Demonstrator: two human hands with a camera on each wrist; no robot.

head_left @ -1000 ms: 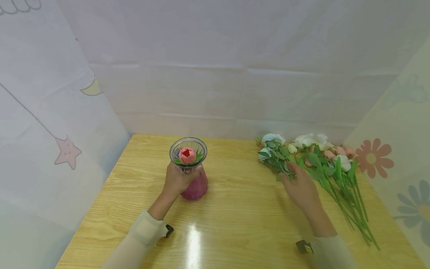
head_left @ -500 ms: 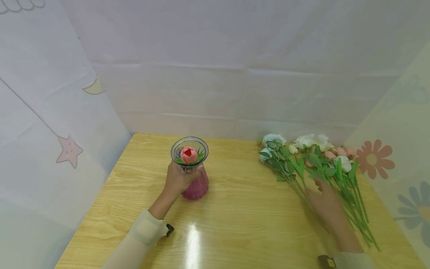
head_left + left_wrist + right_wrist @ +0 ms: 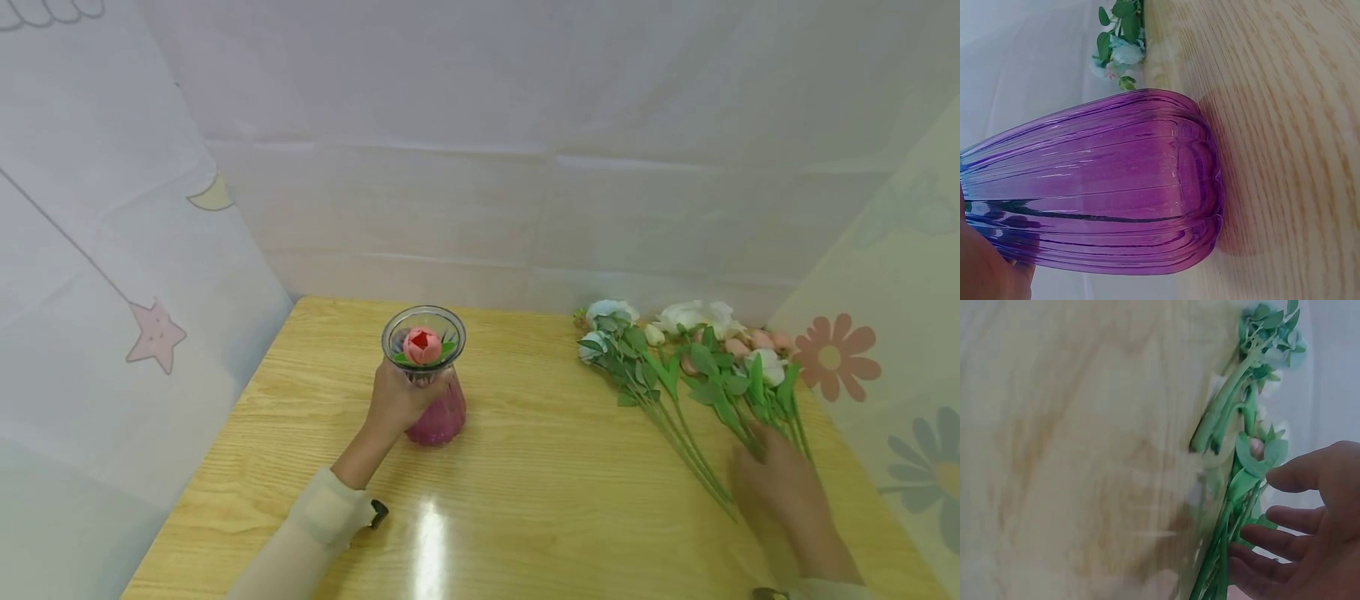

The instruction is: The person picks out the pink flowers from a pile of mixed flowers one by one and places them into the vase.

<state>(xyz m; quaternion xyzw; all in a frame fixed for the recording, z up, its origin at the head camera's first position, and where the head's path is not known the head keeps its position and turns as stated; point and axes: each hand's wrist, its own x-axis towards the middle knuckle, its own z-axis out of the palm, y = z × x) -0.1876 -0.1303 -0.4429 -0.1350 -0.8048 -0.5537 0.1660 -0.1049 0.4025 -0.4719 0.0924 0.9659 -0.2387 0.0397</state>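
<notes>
Tabletop (image 3: 540,508) of grained wood meets pale walls (image 3: 480,208)

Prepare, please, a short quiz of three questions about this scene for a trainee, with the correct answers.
1. Which hand holds the vase?
2. True or false: the flower in the vase is blue.
3. The right hand is nearest to: A, the vase; B, the green stems; C, the yellow moon.

Key:
1. The left hand.
2. False; a pink flower is in it.
3. B.
</notes>
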